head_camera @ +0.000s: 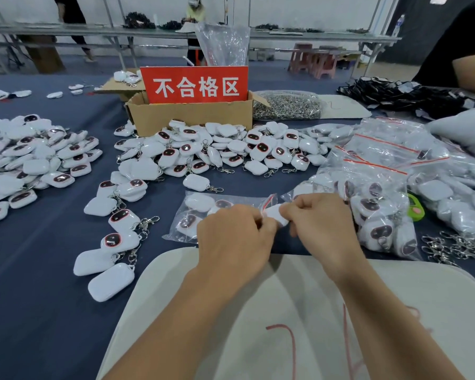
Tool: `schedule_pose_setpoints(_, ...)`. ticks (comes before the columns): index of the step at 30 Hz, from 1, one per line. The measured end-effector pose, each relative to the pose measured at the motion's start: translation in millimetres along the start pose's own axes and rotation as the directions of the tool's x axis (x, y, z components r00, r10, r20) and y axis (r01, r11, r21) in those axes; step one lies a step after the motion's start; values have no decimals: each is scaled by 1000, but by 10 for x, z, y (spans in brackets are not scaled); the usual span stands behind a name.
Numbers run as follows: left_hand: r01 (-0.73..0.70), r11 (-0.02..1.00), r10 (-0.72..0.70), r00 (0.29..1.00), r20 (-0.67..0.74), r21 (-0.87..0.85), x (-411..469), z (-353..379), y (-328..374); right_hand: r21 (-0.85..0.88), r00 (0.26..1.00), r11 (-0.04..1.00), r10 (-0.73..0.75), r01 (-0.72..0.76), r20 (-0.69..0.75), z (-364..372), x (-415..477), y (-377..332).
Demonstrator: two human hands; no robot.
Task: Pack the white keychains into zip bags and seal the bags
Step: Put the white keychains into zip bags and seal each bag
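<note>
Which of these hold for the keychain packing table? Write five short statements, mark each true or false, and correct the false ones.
1. The left hand and the right hand both pinch the mouth of a zip bag holding white keychains. True.
2. The sign on the cardboard box is blue. False: it is red.
3. Filled bags lie right of the hands. True.
4. The tablecloth is green. False: it is dark blue.
5. Loose metal clips lie beside the filled bags. True.
</note>
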State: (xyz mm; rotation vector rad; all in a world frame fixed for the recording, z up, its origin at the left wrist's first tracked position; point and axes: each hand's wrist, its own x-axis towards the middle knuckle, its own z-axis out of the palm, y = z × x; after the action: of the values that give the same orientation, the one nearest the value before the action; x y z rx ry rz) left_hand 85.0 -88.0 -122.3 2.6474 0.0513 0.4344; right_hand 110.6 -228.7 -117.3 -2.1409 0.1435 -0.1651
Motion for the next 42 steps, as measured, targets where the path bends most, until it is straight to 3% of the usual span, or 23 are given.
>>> schedule_pose_setpoints(4, -97, 980, 84, 993, -79, -171, -15, -38, -17, 151, 921, 988, -27, -36, 389, 33, -31, -32)
schedule_pose_setpoints(6, -86, 935, 44, 991, -129, -345, 12, -80, -55, 119, 895, 992, -29, -27, 446, 6, -15, -28)
schedule_pose_setpoints(8, 3, 845, -148, 962, -230, -535, 82, -150, -126, -41, 950, 997, -46, 62, 308, -24, 1, 1)
schedule_pose_setpoints(10, 105, 678, -425, 863, -272, -728, 190, -230, -244, -160, 991, 979, -117, 125, 63, -45, 18, 35)
schedule_pose_setpoints(13, 163, 364, -693, 706, -150, -917, 323, -330, -434, -127, 965, 979, -182, 159, -190, -57, 46, 37)
schedule_pose_setpoints(16, 303, 280, -768, 641, -23, -911, 411, -345, -592, -47, 949, 980, -198, 193, -246, 30, 34, -27)
schedule_pose_setpoints(20, 379, 342, -702, 712, 35, -860, 464, -266, -683, -32, 962, 972, -236, 234, -136, 207, 174, -147)
schedule_pose_setpoints(24, 391, 511, -606, 796, 2, -765, 464, -186, -766, -276, 967, 927, -236, 254, 98, 380, 645, -257)
schedule_pose_setpoints(28, 416, 678, -504, 864, 29, -606, 466, -149, -822, -524, 914, 776, -164, 352, 370, 588, 1052, -318)
schedule_pose_setpoints(31, 412, 806, -440, 897, 34, -426, 458, -141, -812, -602, 914, 697, -210, 390, 348, 678, 1181, -269)
schedule_pose_setpoints(35, 365, 860, -340, 931, 132, -356, 439, -111, -811, -608, 918, 689, -271, 394, 288, 674, 1123, -202)
schedule_pose_setpoints(39, 248, 922, -217, 967, 134, -297, 381, -112, -799, -615, 902, 660, -307, 431, 303, 493, 848, -185)
schedule_pose_setpoints(42, 269, 899, -256, 963, 85, -344, 345, -144, -769, -372, 940, 870, -342, 322, 13, 318, 493, -176)
